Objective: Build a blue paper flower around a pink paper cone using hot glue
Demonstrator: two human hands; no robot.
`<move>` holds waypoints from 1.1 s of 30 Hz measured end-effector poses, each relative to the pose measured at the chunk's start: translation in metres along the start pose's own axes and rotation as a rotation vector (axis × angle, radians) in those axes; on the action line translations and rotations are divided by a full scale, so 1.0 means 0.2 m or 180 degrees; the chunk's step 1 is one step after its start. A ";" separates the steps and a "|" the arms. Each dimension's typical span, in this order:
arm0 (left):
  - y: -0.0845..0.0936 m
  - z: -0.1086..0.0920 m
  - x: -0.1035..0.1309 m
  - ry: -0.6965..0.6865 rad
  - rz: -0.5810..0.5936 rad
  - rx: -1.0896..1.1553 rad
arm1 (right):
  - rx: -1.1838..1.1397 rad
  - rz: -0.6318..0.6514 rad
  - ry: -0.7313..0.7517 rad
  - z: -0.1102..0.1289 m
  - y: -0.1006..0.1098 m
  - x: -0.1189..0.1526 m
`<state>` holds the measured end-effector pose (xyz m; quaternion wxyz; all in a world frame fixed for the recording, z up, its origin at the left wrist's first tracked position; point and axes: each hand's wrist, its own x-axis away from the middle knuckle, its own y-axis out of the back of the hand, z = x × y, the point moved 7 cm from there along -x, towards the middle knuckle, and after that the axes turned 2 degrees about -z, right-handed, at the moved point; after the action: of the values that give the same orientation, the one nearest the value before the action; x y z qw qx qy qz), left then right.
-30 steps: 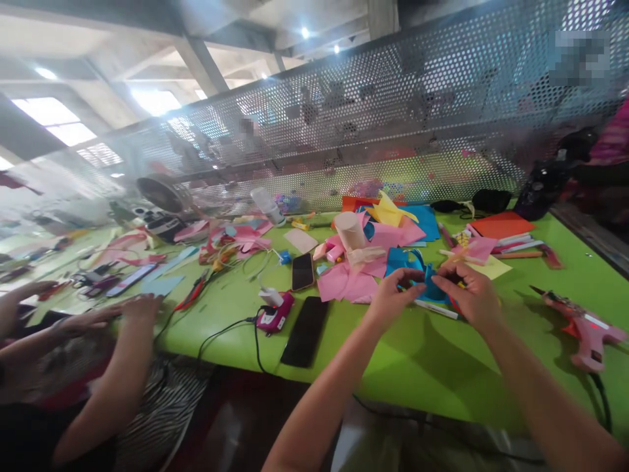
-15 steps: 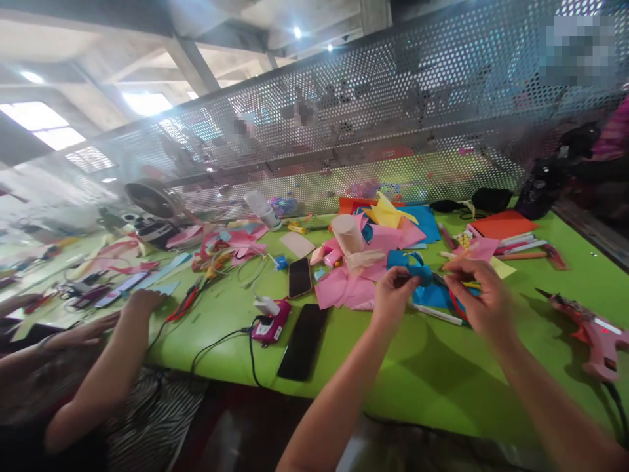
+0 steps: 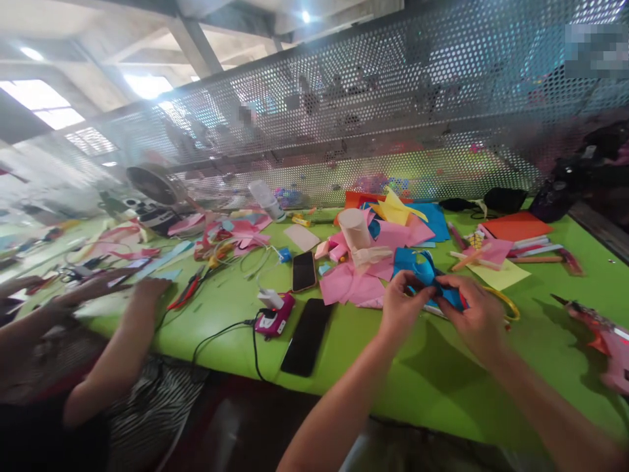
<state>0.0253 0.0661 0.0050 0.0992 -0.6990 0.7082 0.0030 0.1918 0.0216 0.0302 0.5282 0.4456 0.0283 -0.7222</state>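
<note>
Both my hands meet above the green table (image 3: 344,387). Between thumb and fingers, my left hand (image 3: 403,298) pinches a small piece of blue paper (image 3: 423,267), curled at its upper end. My right hand (image 3: 469,308) is closed on the same blue paper, its fingertips touching those of my left. A yellow loop (image 3: 508,305), looking like a scissor handle, shows just beyond my right hand; whether the hand holds it too is hidden. Pink paper pieces (image 3: 351,285) and an upright pale cylinder (image 3: 354,229) stand close to my left hand.
A pink glue gun (image 3: 609,351) lies at right. Orange paper (image 3: 515,225) and several pens are behind it. Left of my arms are a black phone (image 3: 307,337), a smaller phone (image 3: 304,271) and a purple power strip (image 3: 275,318). A co-worker's arm (image 3: 125,334) rests farther left.
My right hand has moved left to meet my left hand and now grips the blue paper. The yellow loop shows more clearly beside it. The view has shifted slightly.
</note>
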 end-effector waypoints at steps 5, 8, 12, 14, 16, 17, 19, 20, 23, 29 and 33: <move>0.02 -0.03 0.02 -0.0139 -0.0110 -0.0525 | -0.0006 0.0043 -0.0168 -0.03 -0.01 0.02; 0.02 -0.06 0.03 -0.0431 -0.0166 -0.0678 | -0.0086 0.0058 -0.0347 -0.03 -0.01 0.02; 0.01 -0.09 0.03 -0.0704 -0.0006 -0.0495 | -0.0261 0.0046 -0.0477 -0.03 0.00 0.01; -0.01 -0.07 0.03 -0.0539 0.0144 -0.0394 | -0.0398 0.0044 -0.0625 -0.04 0.00 0.01; -0.02 -0.05 0.04 -0.0313 0.0216 -0.0277 | -0.0598 0.0046 -0.0860 -0.07 -0.01 0.01; -0.02 -0.05 0.04 -0.0223 0.0230 -0.0164 | -0.0729 0.0041 -0.0994 -0.08 -0.01 0.02; -0.02 -0.05 0.05 -0.0089 0.0275 0.0170 | -0.1046 0.0050 -0.1259 -0.11 -0.02 0.02; -0.02 -0.05 0.05 -0.0025 0.0309 0.0346 | -0.1240 0.0072 -0.1390 -0.13 -0.03 0.02; -0.02 -0.04 0.05 0.0196 0.0421 0.0637 | -0.1867 0.0188 -0.1736 -0.17 -0.08 0.03; -0.03 -0.01 0.04 0.0333 0.0587 0.0471 | -0.2227 0.0392 -0.1827 -0.19 -0.11 0.02; -0.03 0.01 0.04 0.0401 0.0568 0.0514 | -0.2050 0.0423 -0.1696 -0.18 -0.10 0.03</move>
<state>0.0320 0.0590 0.0029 0.1098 -0.6218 0.7703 -0.0890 0.1983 0.0441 -0.0038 0.6747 0.0564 0.0863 -0.7308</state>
